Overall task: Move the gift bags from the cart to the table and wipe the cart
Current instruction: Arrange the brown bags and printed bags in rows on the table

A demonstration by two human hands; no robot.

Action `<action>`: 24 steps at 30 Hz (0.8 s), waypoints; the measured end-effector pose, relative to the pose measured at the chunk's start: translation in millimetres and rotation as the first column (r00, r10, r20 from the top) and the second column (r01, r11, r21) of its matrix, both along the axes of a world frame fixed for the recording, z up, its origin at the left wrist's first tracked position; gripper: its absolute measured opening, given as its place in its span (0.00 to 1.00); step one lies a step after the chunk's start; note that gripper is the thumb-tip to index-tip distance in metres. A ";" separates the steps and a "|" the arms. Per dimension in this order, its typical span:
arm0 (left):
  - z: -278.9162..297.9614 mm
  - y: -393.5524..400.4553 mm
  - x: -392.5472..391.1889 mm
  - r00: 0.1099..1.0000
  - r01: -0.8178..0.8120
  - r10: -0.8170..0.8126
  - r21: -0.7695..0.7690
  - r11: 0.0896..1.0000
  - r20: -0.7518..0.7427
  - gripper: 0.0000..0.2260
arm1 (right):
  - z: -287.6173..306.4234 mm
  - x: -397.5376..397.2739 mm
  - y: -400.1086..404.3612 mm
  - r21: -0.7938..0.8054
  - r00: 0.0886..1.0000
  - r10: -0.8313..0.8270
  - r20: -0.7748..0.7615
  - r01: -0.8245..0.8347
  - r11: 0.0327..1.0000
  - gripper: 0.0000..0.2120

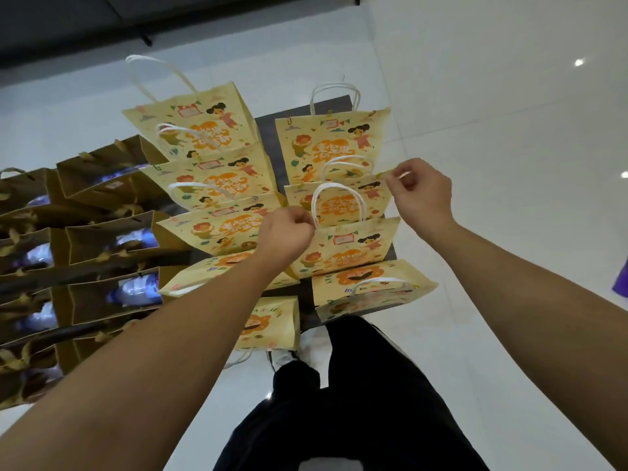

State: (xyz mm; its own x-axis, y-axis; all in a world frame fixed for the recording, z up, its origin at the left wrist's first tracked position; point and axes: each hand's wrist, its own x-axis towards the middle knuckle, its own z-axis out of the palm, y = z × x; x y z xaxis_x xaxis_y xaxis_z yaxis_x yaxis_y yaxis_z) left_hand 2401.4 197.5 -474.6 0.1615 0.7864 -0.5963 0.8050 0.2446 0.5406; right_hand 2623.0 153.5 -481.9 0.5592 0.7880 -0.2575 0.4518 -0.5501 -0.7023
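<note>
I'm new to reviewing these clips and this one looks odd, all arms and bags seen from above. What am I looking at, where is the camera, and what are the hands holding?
There is no machine here. It is a single picture from a wide-angle camera worn on a person's head, looking down past their bare arms and dark trousers to a white floor.

Yellow printed paper gift bags with white handles stand in rows on a dark surface; whether that is the cart or the table I cannot tell. Brown gift bags are packed together at the left.

The left hand is closed in a fist round a white bag handle. The right hand pinches the top corner of another yellow bag in its fingers.
</note>
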 end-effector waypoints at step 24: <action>-0.2 -1.2 9.2 0.993 0.113 -0.114 -0.050 0.992 -0.016 0.12 | -29.1 2.2 60.0 -0.282 0.969 0.246 -0.013 -0.239 0.929 0.18</action>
State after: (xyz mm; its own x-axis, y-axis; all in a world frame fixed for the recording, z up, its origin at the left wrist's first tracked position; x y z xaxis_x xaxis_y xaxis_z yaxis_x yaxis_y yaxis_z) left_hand 2410.6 196.3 -474.8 0.2364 0.7335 -0.6373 0.8388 0.1770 0.5149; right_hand 2625.2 213.5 -511.0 0.3680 0.7986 -0.4763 0.6097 -0.5939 -0.5249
